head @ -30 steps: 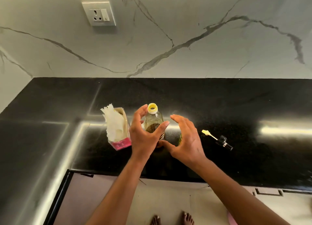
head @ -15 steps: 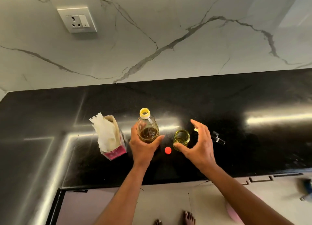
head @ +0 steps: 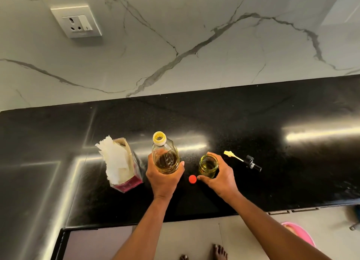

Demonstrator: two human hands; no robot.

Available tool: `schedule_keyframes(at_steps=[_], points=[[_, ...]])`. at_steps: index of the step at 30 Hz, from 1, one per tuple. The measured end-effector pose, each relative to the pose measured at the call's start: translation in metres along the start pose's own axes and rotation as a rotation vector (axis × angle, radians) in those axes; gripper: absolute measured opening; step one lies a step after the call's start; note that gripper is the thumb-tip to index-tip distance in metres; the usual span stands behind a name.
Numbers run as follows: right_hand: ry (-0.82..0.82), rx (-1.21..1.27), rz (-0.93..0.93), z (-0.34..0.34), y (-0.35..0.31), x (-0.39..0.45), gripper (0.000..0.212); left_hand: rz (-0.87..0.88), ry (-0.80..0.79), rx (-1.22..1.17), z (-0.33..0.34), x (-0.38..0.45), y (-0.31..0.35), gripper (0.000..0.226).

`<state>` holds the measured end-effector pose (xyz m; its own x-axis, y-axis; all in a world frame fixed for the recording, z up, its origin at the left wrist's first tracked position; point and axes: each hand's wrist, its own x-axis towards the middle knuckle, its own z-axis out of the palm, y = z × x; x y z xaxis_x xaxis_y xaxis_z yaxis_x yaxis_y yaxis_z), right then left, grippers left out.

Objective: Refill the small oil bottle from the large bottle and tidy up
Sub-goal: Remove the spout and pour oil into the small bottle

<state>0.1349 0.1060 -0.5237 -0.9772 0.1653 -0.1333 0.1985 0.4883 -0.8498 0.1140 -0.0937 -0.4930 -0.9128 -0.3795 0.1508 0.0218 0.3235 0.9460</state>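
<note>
The left hand [head: 163, 178] is wrapped around the lower part of the large bottle [head: 165, 155], which has a yellow ring at its open neck and oil inside. Just to the right, the right hand [head: 220, 177] grasps the small jar [head: 208, 165], open on top, with a little oil in it, standing on the black counter [head: 272, 127]. A red cap [head: 192, 178] lies between the hands. The pump top [head: 244, 161] lies further right. The tissue box [head: 121, 163] stands on the left.

Frame centre: left hand [head: 162, 179] grips the large oil bottle [head: 165, 156]; right hand [head: 221, 177] grips the small open bottle [head: 208, 165] on the black countertop [head: 292, 172].
</note>
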Motion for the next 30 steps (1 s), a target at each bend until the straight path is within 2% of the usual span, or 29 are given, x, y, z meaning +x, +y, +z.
schedule_keyframes(at_steps=[2, 7, 11, 17, 24, 30], points=[[0.001, 0.004, -0.005, 0.0, 0.001, 0.002, 0.073, -0.002, 0.005, -0.023, -0.003, 0.003, 0.005, 0.073], [0.025, 0.084, -0.028, -0.014, -0.016, 0.002, 0.071, 0.081, 0.027, -0.012, -0.016, 0.007, 0.039, 0.078], [0.079, 0.101, -0.153, -0.042, -0.059, -0.004, 0.065, 0.153, 0.047, 0.096, -0.029, 0.009, 0.064, 0.076], [0.136, 0.08, -0.332, -0.098, -0.136, -0.014, 0.058, 0.258, -0.006, 0.206, -0.049, 0.011, 0.103, 0.079], [0.136, 0.089, -0.429, -0.136, -0.188, -0.026, 0.061, 0.33, -0.057, 0.375, -0.075, 0.011, 0.144, 0.09], [0.123, 0.098, -0.457, -0.146, -0.2, -0.034, 0.06, 0.396, -0.084, 0.515, -0.098, 0.016, 0.171, 0.089]])
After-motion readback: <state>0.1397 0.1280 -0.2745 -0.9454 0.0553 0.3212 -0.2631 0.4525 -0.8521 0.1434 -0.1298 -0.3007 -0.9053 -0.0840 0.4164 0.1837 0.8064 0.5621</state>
